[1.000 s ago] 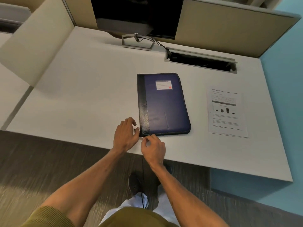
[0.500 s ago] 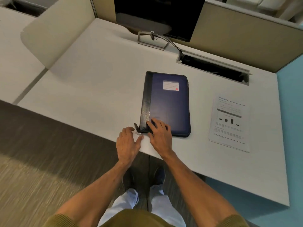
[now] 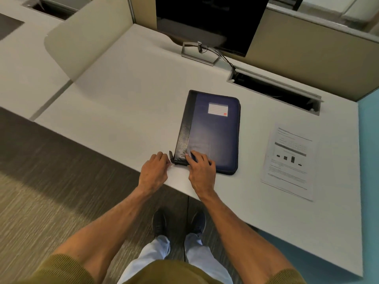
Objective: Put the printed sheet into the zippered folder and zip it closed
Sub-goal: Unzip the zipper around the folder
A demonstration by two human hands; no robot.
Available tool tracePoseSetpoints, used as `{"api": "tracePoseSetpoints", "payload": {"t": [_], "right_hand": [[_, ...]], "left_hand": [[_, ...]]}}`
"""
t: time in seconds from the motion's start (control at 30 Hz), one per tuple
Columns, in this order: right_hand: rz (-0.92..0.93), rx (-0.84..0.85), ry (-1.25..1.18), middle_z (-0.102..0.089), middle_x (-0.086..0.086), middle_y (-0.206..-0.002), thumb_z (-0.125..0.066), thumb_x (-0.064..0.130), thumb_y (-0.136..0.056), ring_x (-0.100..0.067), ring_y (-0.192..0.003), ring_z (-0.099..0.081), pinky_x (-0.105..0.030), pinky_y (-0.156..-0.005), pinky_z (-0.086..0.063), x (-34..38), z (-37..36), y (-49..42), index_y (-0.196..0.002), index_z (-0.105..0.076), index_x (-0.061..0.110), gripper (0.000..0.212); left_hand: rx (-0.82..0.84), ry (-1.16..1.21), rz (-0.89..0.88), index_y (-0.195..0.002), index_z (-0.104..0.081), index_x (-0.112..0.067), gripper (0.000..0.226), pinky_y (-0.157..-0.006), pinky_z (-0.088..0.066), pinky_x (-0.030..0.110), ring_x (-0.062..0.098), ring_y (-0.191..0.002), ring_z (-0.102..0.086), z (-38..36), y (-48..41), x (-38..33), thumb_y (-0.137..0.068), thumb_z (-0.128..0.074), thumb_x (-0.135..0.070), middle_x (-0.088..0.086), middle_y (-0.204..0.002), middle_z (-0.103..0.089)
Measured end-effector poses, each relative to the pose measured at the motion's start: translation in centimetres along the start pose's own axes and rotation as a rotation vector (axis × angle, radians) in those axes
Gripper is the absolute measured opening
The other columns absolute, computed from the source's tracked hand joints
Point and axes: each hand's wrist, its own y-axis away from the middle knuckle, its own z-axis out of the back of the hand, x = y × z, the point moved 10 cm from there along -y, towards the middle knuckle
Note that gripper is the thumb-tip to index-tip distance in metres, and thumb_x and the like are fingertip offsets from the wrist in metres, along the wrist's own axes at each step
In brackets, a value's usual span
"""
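Folder (image 3: 213, 136) lies flat and closed on the desk (image 3: 123, 111), dark spine to the left and label at the far end, with its near edge close to the desk's front edge. The printed sheet (image 3: 289, 160) isn't in yet. It lies face up on the desk to the right of the folder, apart from it, nothing touching it. My right hand (image 3: 202, 171) has its fingers spread and straight, pressing the folder's near left corner. My left hand (image 3: 153, 171) is just beside that corner with fingers curled together, and I read it as pinching the zipper pull (image 3: 171, 158), though the grip itself is small and partly hidden. I judge this as the start of unzipping, with the zip shut all round as far as I can tell. Main risk: the pull tugs harder than the right hand presses, so the folder skids or turns toward the front edge, maybe off it. The pull sits at a corner, where the track bends and a slider tends to jam, and yanking would lift the cover instead of running the zip. My pinch on a small tab could slip off too. Later, the sheet is thin and flat on a smooth top, so it's hard to pick up without a crease, and a paper edge left sticking out could get caught in the teeth on closing. Monitor (image 3: 205, 17) and the cable slot (image 3: 274, 91) at the back are well clear.
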Motion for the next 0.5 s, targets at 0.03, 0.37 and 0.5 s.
{"api": "tracePoseSetpoints", "payload": {"t": [0.03, 0.37, 0.5], "right_hand": [[0.011, -0.011, 0.01, -0.066, -0.003, -0.14, -0.085, 0.011, -0.083, -0.026, -0.122, -0.062, -0.048, -0.092, -0.055, -0.2, 0.0, 0.2, -0.137, -0.068, 0.028, 0.059], [-0.043, -0.008, 0.005, -0.07, -0.002, -0.137, -0.088, 0.008, -0.081, -0.027, -0.12, -0.065, -0.046, -0.089, -0.059, -0.6, 0.2, -0.4, -0.135, -0.071, 0.026, 0.059], [-0.084, -0.019, -0.004, -0.07, 0.0, -0.135, -0.087, 0.005, -0.08, -0.026, -0.117, -0.065, -0.044, -0.085, -0.059, -0.8, 0.3, -1.1, -0.133, -0.072, 0.026, 0.059]], "left_hand": [[-0.003, -0.019, 0.016, -0.112, -0.06, -0.017, 0.015, -0.067, -0.052, 0.035, 0.02, -0.091, -0.057, 0.1, -0.2, 0.3, -0.103, -0.061, -0.029, 0.001, -0.11, -0.061], [0.063, -0.091, -0.292, -0.131, -0.059, -0.01, 0.033, -0.108, -0.053, 0.04, 0.028, -0.126, -0.06, -0.1, -1.4, -2.3, -0.106, -0.051, -0.029, 0.01, -0.14, -0.061], [-0.022, -0.027, -0.075, -0.118, -0.066, -0.012, 0.023, -0.092, -0.058, 0.037, 0.023, -0.111, -0.064, 0.4, -1.1, -0.2, -0.103, -0.058, -0.027, 0.005, -0.13, -0.064]]}}
